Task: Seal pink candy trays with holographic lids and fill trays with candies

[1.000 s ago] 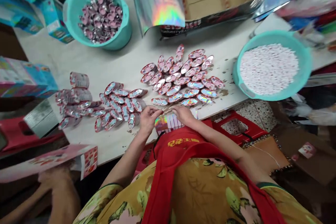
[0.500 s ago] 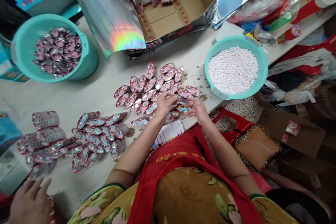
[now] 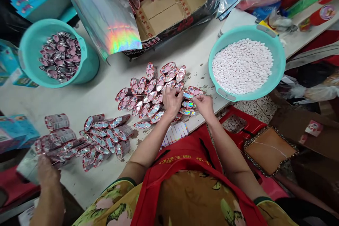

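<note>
Red apron (image 3: 185,183) is worn over the front, with yellow characters (image 3: 176,159) printed across its bib. Beneath it is a short-sleeved garment (image 3: 201,201) in mustard-brown, with green leaf and pink flower print. Sleeve hems (image 3: 124,180) are edged dark green. Forearms, left hand (image 3: 172,100) and right hand (image 3: 203,106) are bare.

Small packing workshop, probably for candy.
A basin (image 3: 279,64) of white tablets, a bucket (image 3: 90,67) of foil lids, rows of small containers (image 3: 156,88) and a carton (image 3: 164,14) crowd the worktable (image 3: 106,91).
</note>
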{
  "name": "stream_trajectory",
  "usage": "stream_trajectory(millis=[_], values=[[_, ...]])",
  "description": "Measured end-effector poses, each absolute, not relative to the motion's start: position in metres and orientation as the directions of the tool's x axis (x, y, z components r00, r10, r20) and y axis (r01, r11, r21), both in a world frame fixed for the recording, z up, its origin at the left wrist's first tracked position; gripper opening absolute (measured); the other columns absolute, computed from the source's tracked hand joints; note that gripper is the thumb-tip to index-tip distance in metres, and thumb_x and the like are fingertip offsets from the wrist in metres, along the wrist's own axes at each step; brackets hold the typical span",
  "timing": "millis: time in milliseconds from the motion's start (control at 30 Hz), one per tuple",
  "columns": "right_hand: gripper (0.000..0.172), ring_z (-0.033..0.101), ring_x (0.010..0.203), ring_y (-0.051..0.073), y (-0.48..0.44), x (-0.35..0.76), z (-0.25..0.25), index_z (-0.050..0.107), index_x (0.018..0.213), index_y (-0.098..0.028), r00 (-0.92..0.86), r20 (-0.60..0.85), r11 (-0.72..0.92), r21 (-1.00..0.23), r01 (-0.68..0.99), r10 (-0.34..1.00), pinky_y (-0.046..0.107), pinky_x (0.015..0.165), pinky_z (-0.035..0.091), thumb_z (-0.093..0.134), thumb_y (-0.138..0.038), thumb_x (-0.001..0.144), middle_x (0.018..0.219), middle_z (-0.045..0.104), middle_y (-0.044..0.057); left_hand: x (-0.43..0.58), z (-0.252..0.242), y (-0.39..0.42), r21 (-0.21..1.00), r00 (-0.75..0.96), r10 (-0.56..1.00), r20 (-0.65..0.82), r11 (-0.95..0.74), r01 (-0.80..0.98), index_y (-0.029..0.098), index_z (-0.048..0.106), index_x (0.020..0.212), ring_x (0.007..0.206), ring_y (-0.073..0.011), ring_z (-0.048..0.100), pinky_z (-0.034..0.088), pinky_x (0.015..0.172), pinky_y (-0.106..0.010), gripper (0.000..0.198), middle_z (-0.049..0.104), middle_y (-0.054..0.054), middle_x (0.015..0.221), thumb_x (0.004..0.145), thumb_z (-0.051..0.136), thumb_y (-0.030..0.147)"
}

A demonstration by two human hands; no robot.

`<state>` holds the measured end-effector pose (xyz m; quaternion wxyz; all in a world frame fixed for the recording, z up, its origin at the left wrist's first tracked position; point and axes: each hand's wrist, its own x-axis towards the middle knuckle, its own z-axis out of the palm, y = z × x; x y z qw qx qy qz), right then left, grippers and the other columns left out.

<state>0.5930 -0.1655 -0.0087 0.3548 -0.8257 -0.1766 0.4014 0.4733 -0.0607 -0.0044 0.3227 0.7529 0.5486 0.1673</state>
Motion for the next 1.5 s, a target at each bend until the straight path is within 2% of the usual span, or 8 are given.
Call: stream_trajectory(millis=[367,567,733,833,933,1100,1333,1500], values=[[0.030,0.070,0.081,0.027,-0.145,0.613,0.000,0.076,0.084,-0.015,0.623,-0.549,-0.828,-0.316,0.462,0.557,0.034,0.074,0.049,0.074,-0.045,0.082,0.084,0.077,0.012,0.481,-0.012,-0.050,0.494,0.359,0.917,-0.177,-0.233,0.838,0.022,0.065,0.092,0.114,-0.0342,0.053,0.040,0.097,-0.048,0.011,0.064,-0.011,0.108,0.089,0.070,0.032],[0.042,0.067,0.088,0.026,-0.173,0.592,-0.003,0.061,0.122,-0.014,0.736,-0.250,-0.752,-0.438,0.493,0.628,0.037,0.081,0.049,0.058,-0.047,0.098,0.096,0.072,0.010,0.427,0.010,-0.046,0.676,0.488,0.866,-0.105,-0.298,0.674,0.020,0.064,0.103,0.106,-0.0247,0.059,0.044,0.092,-0.036,0.032,0.069,-0.008,0.104,0.097,0.061,0.051],[0.028,0.065,0.089,0.022,-0.223,0.518,-0.001,0.067,0.104,-0.019,0.343,-0.215,-0.399,-0.623,0.673,0.914,0.033,0.082,0.047,0.050,-0.041,0.103,0.092,0.071,0.008,0.268,0.034,-0.095,0.463,0.511,0.567,-0.646,-0.240,0.853,0.022,0.070,0.083,0.078,-0.0220,0.061,0.042,0.070,-0.029,0.037,0.068,-0.004,0.078,0.089,0.066,0.059],[0.022,0.063,0.103,0.026,-0.232,0.475,-0.006,0.071,0.106,-0.018,0.019,-0.267,-0.197,-0.660,0.725,0.964,0.035,0.093,0.046,0.055,-0.032,0.101,0.105,0.074,0.011,0.198,0.018,-0.124,0.280,0.304,0.686,-0.661,-0.150,0.948,0.021,0.072,0.103,0.093,-0.0272,0.062,0.043,0.077,-0.031,0.038,0.072,-0.009,0.094,0.078,0.079,0.048],[0.033,0.056,0.121,0.031,-0.216,0.442,-0.011,0.067,0.128,-0.016,-0.161,-0.301,-0.075,-0.644,0.762,0.940,0.041,0.102,0.041,0.061,-0.030,0.098,0.132,0.069,0.015,0.180,-0.008,-0.133,0.406,0.262,0.669,-0.695,0.064,0.912,0.018,0.069,0.108,0.083,-0.0228,0.060,0.044,0.075,-0.031,0.035,0.068,-0.005,0.087,0.079,0.074,0.038],[0.032,0.061,0.122,0.030,-0.176,0.410,-0.001,0.069,0.128,-0.018,-0.306,-0.461,-0.027,-0.586,0.810,0.833,0.043,0.104,0.039,0.052,-0.030,0.103,0.131,0.071,0.013,0.192,-0.021,-0.125,0.537,0.368,0.760,-0.536,-0.030,0.843,0.018,0.067,0.076,0.080,-0.0199,0.057,0.044,0.074,-0.031,0.014,0.060,-0.004,0.081,0.085,0.067,0.029],[0.036,0.071,0.110,0.028,-0.165,0.400,0.005,0.075,0.117,-0.017,-0.212,-0.583,-0.150,-0.510,0.847,0.784,0.037,0.096,0.046,0.044,-0.031,0.104,0.115,0.077,0.015,0.194,-0.021,-0.147,0.315,0.607,0.765,-0.214,-0.534,0.784,0.027,0.074,0.122,0.110,-0.0300,0.055,0.043,0.093,-0.045,0.028,0.070,-0.012,0.120,0.100,0.057,0.031],[0.036,0.071,0.110,0.028,-0.166,0.400,-0.001,0.075,0.117,-0.019,-0.169,-0.602,-0.191,-0.486,0.853,0.780,0.038,0.096,0.047,0.044,-0.032,0.103,0.114,0.078,0.013,0.180,-0.027,-0.175,0.307,0.670,0.721,-0.175,-0.607,0.733,0.026,0.073,0.121,0.119,-0.0316,0.055,0.042,0.097,-0.050,0.029,0.067,-0.014,0.137,0.103,0.052,0.034]])
